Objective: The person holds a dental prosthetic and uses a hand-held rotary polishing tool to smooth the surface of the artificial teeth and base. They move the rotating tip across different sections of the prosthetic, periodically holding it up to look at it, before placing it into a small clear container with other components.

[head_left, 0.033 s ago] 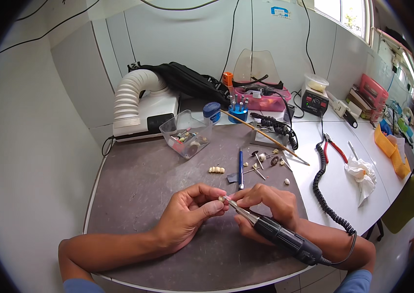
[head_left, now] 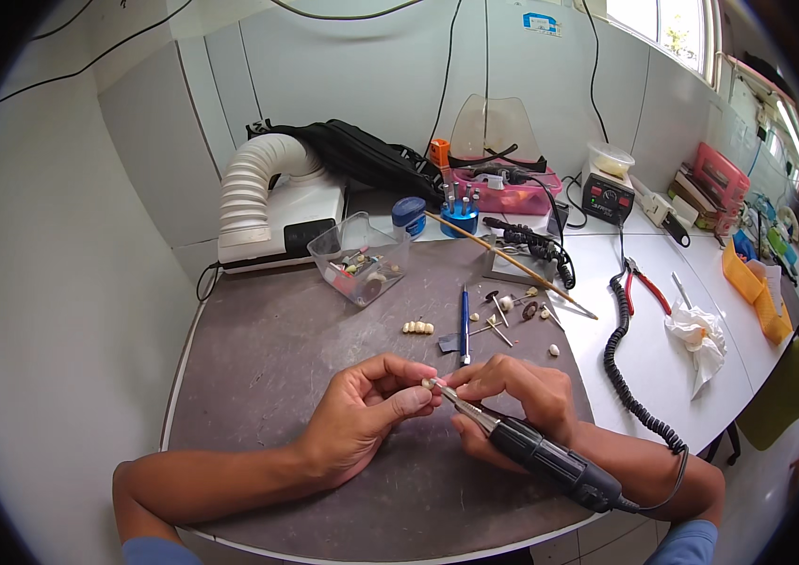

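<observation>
Between the thumb and fingertips of my left hand (head_left: 362, 410) is a small cream dental crown (head_left: 429, 383), mostly covered by the fingers. My right hand (head_left: 527, 400) grips a black and silver rotary handpiece (head_left: 546, 455) like a pen. Its tip meets the crown, and the bit itself is too small to make out. Just beyond the hands lie a blue pen (head_left: 464, 325) and a short row of joined cream teeth (head_left: 417, 328). Several burs and polishing discs (head_left: 529, 310) are scattered to the right of the pen, with a loose white tooth piece (head_left: 553, 349) nearby.
A clear plastic box (head_left: 359, 292) of small parts stands at the back left, before a white ribbed duct (head_left: 247, 202). A thin wooden stick (head_left: 513, 264) crosses the back. At right are the coiled cord (head_left: 618, 372), red-handled pliers (head_left: 649, 287) and crumpled tissue (head_left: 698, 339).
</observation>
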Available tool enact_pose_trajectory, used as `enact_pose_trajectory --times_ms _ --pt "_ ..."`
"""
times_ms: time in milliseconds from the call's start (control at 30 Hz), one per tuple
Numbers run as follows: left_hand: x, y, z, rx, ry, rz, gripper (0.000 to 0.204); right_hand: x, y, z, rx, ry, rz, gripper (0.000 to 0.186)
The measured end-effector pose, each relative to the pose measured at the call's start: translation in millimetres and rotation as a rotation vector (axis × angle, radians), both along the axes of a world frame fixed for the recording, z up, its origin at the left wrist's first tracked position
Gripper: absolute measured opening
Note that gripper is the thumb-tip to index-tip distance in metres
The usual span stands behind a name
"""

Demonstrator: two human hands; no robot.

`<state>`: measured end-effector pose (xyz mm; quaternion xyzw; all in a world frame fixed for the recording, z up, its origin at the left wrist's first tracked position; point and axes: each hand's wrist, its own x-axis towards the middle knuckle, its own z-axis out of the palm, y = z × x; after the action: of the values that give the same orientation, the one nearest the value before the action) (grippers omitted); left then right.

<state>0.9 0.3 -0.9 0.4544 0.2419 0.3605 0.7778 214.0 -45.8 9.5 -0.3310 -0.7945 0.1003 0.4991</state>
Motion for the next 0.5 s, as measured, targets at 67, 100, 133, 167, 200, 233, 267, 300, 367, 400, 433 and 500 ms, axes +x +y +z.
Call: enact_pose_trajectory --times_ms 67,100,133,167,200,233,267,300,367,400,433,500 --pt "-0.1 0.0 0.3 0.004 0.003 -0.003 0.018 -0.6 -0.7 1.1 0.0 -0.003 0.004 0.026" --pt "-0.2 0.0 0.4 0.006 -0.001 -0.006 0.018 -0.8 -0.9 1.6 0.0 -0.005 0.01 0.026" --pt "0.0 -0.1 0.7 0.007 -0.005 -0.009 0.018 -0.9 -1.3 1.6 0.001 -0.006 0.008 0.026" --pt "-0.4 -0.2 0.9 0.007 -0.004 -0.007 0.018 -1.5 -0.8 0.6 -0.006 0.003 -0.006 0.026" --pt "-0.5 -0.3 1.5 0.003 0.001 -0.003 0.018 -1.9 -0.3 -0.3 -0.013 0.012 -0.022 0.026" --pt "-0.6 -0.4 1.9 0.0 0.006 0.001 0.018 -1.8 0.6 -1.0 -0.013 0.013 -0.02 0.026" --pt "-0.5 -0.4 2.5 0.002 0.004 0.002 0.018 -1.3 1.3 -0.9 0.005 0.02 -0.032 0.026" --pt "-0.5 -0.3 3.0 -0.002 0.001 0.0 0.018 -0.9 1.8 -0.7 0.023 0.028 -0.044 0.025" --pt "-0.2 -0.3 4.3 -0.006 -0.004 -0.004 0.019 1.1 1.0 -0.7 -0.011 0.047 -0.055 0.025" --pt "0.0 -0.3 5.1 -0.015 -0.005 -0.008 0.02 1.9 0.4 -0.6 -0.046 0.067 -0.067 0.025" --pt "0.2 -0.3 6.1 -0.024 -0.005 -0.013 0.021 2.2 -0.1 0.3 -0.046 0.066 -0.069 0.025" --pt "0.5 -0.2 7.4 -0.03 -0.001 -0.014 0.021 2.5 -0.4 0.9 -0.093 0.094 -0.077 0.025"
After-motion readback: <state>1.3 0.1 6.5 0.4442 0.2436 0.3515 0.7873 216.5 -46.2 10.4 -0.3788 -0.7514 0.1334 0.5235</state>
